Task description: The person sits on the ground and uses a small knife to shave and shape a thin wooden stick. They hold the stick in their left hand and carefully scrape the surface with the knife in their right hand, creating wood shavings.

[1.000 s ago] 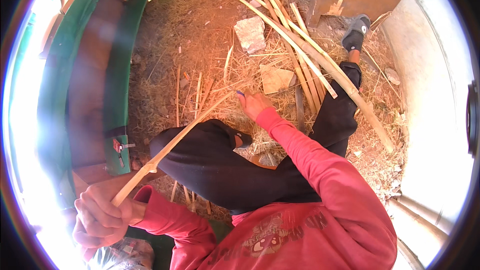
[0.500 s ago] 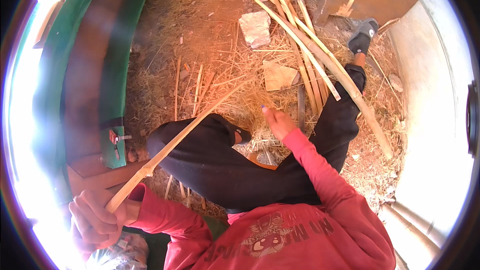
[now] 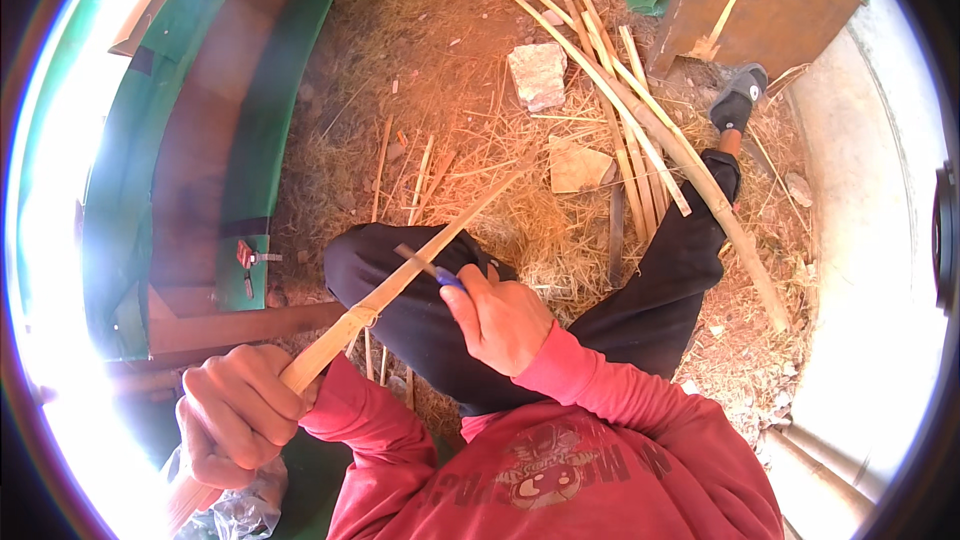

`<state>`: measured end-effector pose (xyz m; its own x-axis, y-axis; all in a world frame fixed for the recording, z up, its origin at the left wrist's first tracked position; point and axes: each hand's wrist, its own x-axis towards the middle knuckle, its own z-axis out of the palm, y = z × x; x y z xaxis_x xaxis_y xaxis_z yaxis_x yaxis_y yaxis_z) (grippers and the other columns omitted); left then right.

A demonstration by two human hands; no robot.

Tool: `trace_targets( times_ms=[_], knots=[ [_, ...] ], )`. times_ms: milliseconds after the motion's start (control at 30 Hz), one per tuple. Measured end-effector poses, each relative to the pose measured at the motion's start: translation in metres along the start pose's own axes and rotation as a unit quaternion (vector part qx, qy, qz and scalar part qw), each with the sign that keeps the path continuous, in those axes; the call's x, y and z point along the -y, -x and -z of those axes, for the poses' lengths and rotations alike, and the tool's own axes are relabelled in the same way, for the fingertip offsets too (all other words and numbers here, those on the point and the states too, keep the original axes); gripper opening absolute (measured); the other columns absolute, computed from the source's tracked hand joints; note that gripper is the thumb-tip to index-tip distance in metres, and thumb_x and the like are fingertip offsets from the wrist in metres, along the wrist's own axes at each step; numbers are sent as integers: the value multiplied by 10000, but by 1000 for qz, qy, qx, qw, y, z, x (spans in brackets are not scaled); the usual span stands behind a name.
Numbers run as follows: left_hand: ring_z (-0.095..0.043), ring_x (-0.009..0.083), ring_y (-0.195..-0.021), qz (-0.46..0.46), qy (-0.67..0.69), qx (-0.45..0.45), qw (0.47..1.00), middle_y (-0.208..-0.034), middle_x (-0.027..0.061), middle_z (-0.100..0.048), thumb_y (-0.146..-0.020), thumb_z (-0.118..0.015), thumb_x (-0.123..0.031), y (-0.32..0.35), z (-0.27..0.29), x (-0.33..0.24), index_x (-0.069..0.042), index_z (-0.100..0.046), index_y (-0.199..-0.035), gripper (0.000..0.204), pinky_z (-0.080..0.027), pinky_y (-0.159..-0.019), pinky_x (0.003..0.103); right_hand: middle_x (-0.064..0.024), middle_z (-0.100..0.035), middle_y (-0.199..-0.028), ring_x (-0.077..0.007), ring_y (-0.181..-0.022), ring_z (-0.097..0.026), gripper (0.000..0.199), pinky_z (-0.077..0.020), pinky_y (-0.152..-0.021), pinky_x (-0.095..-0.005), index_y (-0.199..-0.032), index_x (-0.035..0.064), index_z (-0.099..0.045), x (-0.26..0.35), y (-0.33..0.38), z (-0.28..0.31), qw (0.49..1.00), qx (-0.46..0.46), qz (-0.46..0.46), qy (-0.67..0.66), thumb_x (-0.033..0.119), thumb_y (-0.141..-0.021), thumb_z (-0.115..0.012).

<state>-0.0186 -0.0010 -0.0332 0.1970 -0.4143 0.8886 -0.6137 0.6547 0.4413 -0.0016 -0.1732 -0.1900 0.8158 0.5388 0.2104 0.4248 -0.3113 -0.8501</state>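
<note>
My left hand (image 3: 240, 408) is closed around the lower part of a long split bamboo strip (image 3: 345, 330). The strip slants up and to the right over my bent left leg, with a node a little above the fist. A knife with a blue handle (image 3: 449, 279) is gripped in my right hand (image 3: 508, 328). Its short, dark blade points up and left and lies at the strip's right edge, beyond the node; whether it touches cannot be told. Most of the handle is hidden in my fingers.
Several bamboo strips and a thicker pole (image 3: 715, 190) lie by my right leg. Two pale stones (image 3: 538, 77) sit on the straw-strewn dirt. A brown board (image 3: 755, 5) leans at far right. Left are a green-edged bench (image 3: 262, 140) and a plastic bag (image 3: 245, 510).
My right hand has come left and toward me, bringing the knife to the strip. My left hand and the strip have shifted slightly right and up. The whole view has also shifted a little.
</note>
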Motion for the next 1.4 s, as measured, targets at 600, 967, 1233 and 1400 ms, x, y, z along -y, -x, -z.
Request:
trace_targets(
  times_ms=[600,967,1233,1400],
  knots=[
    [-328,78,-302,-45,-80,-92,992,-451,6,-363,-935,-566,-266,2,-6,4,-34,-446,-644,391,-219,-287,236,-208,-567,-566,-396,-504,-581,297,-464,-457,-483,-842,16,-462,-21,-10,-19,998,-36,-39,-16,285,-969,-458],
    [-346,65,-287,-77,-92,-123,985,-445,4,-382,-950,-539,-360,3,-6,5,-63,-441,-638,442,-251,-267,202,-212,-548,-568,-401,-508,-567,244,-444,-454,-481,-844,21,-474,8,-13,-6,999,-22,-30,-4,241,-937,-520],
    [-336,67,-266,-69,-85,-110,988,-427,8,-387,-944,-544,-389,2,-7,7,-75,-419,-627,463,-256,-252,190,-224,-554,-562,-435,-538,-574,289,-447,-471,-514,-908,18,-501,-43,-17,-16,986,-58,-128,85,303,-954,-486],
    [-330,71,-264,-65,-88,-99,989,-424,15,-393,-943,-548,-377,-4,-13,12,-60,-432,-630,460,-275,-248,187,-225,-548,-560,-411,-536,-578,292,-453,-486,-491,-891,24,-498,-1,-6,-6,996,-49,79,-11,310,-952,-488]
  ],
)
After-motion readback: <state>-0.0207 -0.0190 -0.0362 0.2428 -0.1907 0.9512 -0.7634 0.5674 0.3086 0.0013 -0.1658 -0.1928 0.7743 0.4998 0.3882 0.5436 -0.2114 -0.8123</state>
